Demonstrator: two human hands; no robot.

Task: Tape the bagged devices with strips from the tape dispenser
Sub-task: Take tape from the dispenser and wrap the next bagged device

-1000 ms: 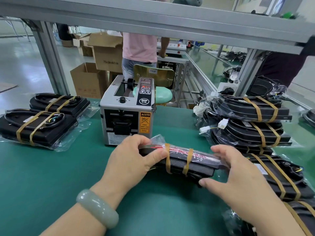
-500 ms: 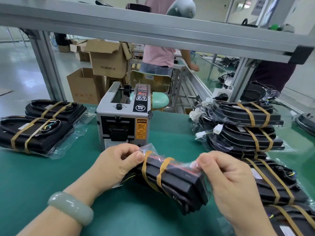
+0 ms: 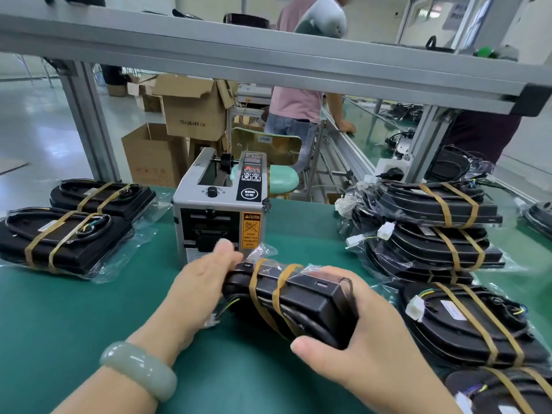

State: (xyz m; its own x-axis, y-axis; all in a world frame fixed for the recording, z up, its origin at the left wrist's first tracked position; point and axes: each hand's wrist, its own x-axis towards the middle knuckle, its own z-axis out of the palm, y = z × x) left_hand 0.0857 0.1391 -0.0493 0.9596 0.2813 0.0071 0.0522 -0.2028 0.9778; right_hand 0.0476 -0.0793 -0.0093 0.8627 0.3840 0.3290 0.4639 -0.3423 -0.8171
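From the head view, the bagged device (image 3: 301, 300) is held tilted above the green mat (image 3: 74, 318), just in front of the tape dispenser (image 3: 221, 210), with two tan tape strips (image 3: 260, 282) already wrapped round it nearer its left end. The left hand (image 3: 206, 282) grips that left end, fingers curled behind it and one finger lifted. The right hand (image 3: 367, 348) clasps the right end, thumb underneath and fingers hooked over the top. The bag film looks slick, so the device could slide inside it and twist out of the grip. If the strip ends are not pressed flat they may peel up. Loose wires (image 3: 227, 306) hang below the left end and could snag on the mat. The stack of taped devices (image 3: 433, 228) at the right sits near the right hand – a wide swing could nudge it.
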